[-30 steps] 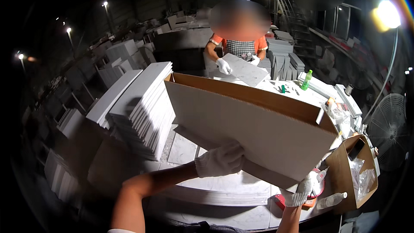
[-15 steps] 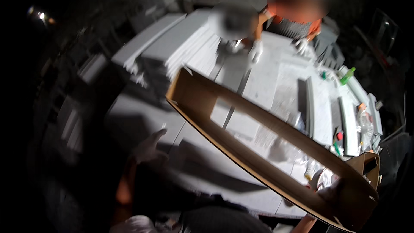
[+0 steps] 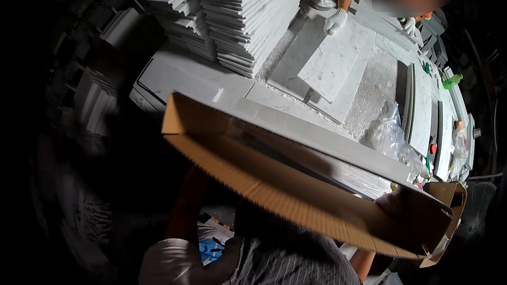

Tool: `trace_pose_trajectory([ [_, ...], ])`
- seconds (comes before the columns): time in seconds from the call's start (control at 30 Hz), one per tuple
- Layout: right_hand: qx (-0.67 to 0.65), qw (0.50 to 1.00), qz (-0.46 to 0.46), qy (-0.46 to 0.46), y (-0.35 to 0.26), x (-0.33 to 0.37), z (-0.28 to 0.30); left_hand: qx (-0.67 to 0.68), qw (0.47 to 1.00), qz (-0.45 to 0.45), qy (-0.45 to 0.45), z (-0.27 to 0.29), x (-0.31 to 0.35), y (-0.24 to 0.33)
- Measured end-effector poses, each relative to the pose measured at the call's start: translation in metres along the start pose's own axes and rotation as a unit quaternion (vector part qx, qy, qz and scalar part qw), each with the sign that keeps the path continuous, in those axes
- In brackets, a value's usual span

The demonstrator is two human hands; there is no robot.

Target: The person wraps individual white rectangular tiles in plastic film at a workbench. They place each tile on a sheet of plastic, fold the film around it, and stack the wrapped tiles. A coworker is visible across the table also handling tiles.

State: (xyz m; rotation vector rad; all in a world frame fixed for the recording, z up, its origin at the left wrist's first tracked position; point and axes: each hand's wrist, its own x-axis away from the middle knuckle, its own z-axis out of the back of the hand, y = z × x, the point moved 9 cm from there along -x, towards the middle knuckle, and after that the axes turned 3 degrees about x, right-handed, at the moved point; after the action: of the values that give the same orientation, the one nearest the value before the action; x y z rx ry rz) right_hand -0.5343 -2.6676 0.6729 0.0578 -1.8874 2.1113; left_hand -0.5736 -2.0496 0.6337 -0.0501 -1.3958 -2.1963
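A long, narrow cardboard box (image 3: 296, 200) with corrugated walls slants across the space in front of me, above the worktable. Through its open middle I see pale slabs and shadow. My right forearm (image 3: 363, 264) rises to its near right end and supports it there; the box wall covers that hand's fingers. At the box's left half, my left forearm (image 3: 187, 200) runs up in shadow behind the near wall. The left hand itself is hidden, so whether it touches the box does not show.
Tall stacks of white marble-like slabs (image 3: 248, 26) stand beyond the box. Across the table a co-worker's gloved hand (image 3: 335, 22) rests on a slab (image 3: 335, 71). Clear plastic bags (image 3: 388, 134), a green bottle (image 3: 452, 81) and upright slabs (image 3: 418, 111) lie to the right.
The box has swung lower and nearer, its left end moving left and down. My left hand, free with fingers extended before, has gone behind the box. My view has tilted.
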Motion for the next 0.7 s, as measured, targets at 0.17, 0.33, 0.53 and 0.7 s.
trace_pose_trajectory([
  [0.17,0.002,0.998,-0.019,-0.061,0.013,-0.031,-0.049,0.075,0.996,0.021,0.033,0.003,-0.003,-0.007],
  [0.33,0.003,0.997,-0.021,-0.078,0.009,-0.045,-0.066,0.129,0.99,0.034,0.049,0.005,-0.001,-0.016],
  [0.53,0.0,0.998,-0.039,-0.058,0.012,-0.035,-0.04,0.192,0.979,0.048,0.053,0.006,0.005,-0.022],
  [0.7,-0.003,1.0,-0.026,-0.011,-0.004,-0.023,-0.002,0.238,0.969,0.051,0.033,0.002,-0.007,-0.022],
])
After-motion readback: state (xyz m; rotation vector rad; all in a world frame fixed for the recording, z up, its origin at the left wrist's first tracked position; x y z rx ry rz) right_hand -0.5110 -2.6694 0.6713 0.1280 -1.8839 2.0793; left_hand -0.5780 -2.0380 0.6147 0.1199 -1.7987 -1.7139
